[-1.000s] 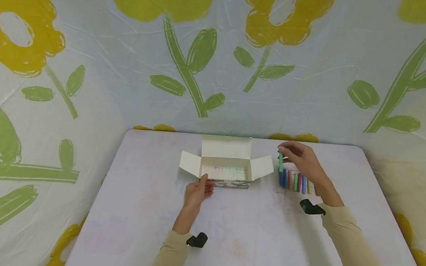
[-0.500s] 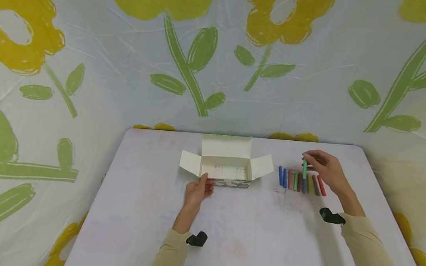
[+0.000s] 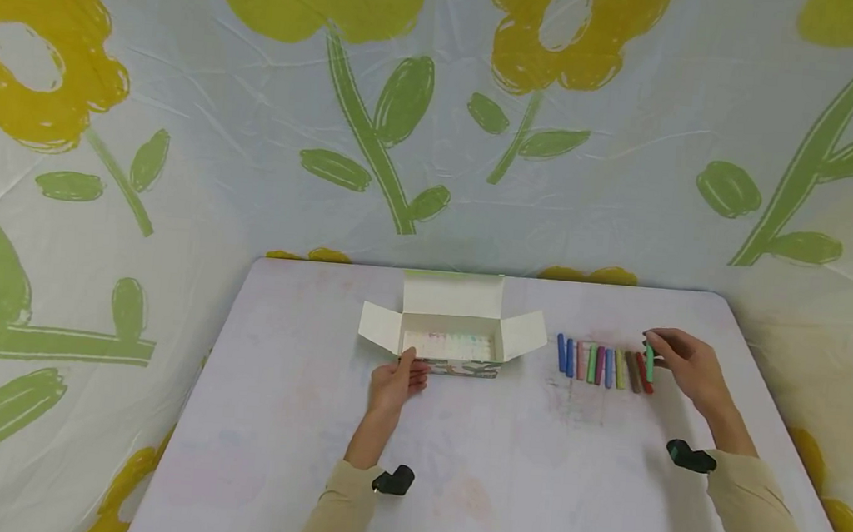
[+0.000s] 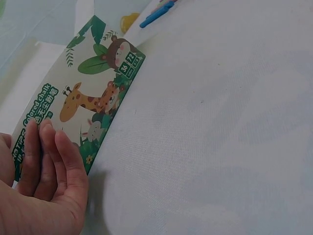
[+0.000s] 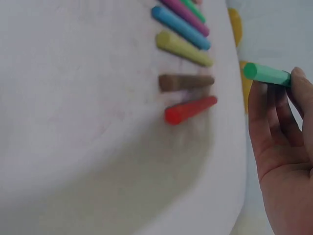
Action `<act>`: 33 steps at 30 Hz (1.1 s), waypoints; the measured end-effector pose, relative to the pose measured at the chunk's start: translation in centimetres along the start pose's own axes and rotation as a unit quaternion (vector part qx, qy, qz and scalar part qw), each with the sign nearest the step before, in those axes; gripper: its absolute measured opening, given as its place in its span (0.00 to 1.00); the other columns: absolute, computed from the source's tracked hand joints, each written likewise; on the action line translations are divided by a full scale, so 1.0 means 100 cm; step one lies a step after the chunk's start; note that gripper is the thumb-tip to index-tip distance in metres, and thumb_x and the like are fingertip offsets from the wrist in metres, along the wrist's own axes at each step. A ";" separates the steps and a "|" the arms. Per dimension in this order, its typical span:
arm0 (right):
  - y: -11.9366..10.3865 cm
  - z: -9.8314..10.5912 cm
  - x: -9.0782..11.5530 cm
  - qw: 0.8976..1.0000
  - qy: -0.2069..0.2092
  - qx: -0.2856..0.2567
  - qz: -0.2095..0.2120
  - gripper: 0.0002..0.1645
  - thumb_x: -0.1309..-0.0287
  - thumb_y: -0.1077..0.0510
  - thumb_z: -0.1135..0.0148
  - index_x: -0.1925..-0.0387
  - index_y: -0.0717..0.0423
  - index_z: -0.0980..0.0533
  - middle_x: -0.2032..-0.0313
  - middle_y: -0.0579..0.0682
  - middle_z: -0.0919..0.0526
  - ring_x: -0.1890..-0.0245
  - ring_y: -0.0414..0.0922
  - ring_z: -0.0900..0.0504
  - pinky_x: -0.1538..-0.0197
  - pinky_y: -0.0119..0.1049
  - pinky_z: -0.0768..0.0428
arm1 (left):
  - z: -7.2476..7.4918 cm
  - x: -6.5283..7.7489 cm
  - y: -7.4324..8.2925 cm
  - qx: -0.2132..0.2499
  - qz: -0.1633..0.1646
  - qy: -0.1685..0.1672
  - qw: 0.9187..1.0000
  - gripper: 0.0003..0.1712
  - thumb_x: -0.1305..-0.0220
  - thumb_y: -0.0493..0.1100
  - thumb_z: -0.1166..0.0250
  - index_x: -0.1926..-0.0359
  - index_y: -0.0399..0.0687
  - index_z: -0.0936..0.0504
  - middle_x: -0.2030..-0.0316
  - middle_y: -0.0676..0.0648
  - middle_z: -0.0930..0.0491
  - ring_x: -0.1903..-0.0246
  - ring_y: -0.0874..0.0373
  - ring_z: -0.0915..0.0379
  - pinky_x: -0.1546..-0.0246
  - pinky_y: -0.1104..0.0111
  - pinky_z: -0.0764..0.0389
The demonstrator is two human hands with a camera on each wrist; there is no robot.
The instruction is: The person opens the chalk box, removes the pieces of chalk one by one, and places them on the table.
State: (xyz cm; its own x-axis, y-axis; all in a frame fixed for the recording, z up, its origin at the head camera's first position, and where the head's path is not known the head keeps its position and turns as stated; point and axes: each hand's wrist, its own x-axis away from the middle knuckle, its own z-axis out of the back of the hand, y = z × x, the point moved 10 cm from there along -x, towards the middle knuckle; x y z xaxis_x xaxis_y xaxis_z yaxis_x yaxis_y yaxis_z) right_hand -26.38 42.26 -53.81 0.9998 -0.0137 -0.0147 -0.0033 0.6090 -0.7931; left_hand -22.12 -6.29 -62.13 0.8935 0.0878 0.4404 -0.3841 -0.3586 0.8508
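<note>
An open chalk box (image 3: 463,369) stands on the table, its white flaps spread and pale sticks lying inside. At its front left, my left hand (image 3: 390,388) pinches the front wall, thumb over the upper edge and fingers on the printed face. The left wrist view shows that box face (image 4: 93,93) with animals and the words "colored chalk". Between thumb and fingers, my right hand (image 3: 692,375) holds a green chalk stick (image 5: 266,74) above the right end of a row. The red chalk (image 5: 188,110) is nearest below it, beside the brown chalk (image 5: 186,82).
Several coloured chalks lie side by side right of the box, from a blue chalk (image 3: 562,353) on the left to the red one. Chalk smudges mark the white table (image 3: 499,489). A flower-patterned cloth (image 3: 257,119) hangs behind the table and at its sides.
My right hand has carried the green chalk rightward along the row, from its left end past the middle to the red chalk. The left hand and box have stayed in place.
</note>
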 end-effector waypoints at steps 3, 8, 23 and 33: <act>0.014 0.002 0.006 1.000 0.004 0.012 -0.017 0.30 0.22 0.47 0.45 0.39 0.71 0.26 0.50 0.60 0.20 0.62 0.25 0.24 0.60 0.17 0.21 | -0.002 0.003 0.005 -0.005 0.003 -0.007 1.000 0.25 0.24 0.44 0.39 0.59 0.18 0.18 0.63 0.30 0.14 0.72 0.56 0.18 0.61 0.64 0.13; 0.036 0.003 0.013 0.999 0.007 0.038 -0.038 0.30 0.22 0.46 0.47 0.39 0.71 0.27 0.47 0.69 0.22 0.63 0.23 0.27 0.62 0.15 0.23 | -0.002 0.004 0.004 0.003 0.007 -0.002 1.000 0.24 0.25 0.45 0.38 0.61 0.21 0.17 0.67 0.36 0.13 0.73 0.58 0.19 0.64 0.66 0.14; 0.048 -0.005 0.020 0.992 0.040 0.110 -0.047 0.23 0.24 0.52 0.42 0.45 0.71 0.23 0.50 0.71 0.19 0.51 0.64 0.21 0.66 0.16 0.30 | 0.001 0.003 -0.006 -0.004 0.021 0.004 1.000 0.27 0.27 0.53 0.35 0.61 0.27 0.15 0.70 0.45 0.13 0.74 0.63 0.22 0.70 0.74 0.18; 0.034 -0.005 0.018 0.992 0.066 0.097 -0.047 0.25 0.20 0.52 0.51 0.42 0.72 0.26 0.46 0.73 0.23 0.44 0.68 0.26 0.43 0.66 0.26 | 0.007 0.007 -0.005 -0.019 0.027 0.002 0.999 0.31 0.33 0.63 0.32 0.66 0.35 0.16 0.71 0.47 0.14 0.74 0.63 0.23 0.73 0.74 0.19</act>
State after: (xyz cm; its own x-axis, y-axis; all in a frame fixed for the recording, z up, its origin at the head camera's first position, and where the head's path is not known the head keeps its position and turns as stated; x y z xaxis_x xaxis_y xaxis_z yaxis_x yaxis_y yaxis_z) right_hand -24.61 43.93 -56.85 0.9841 -0.1738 -0.0371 0.1061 0.7417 -0.6622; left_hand -21.15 -6.73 -62.43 0.8707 0.0732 0.4863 -0.4397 -0.3269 0.8365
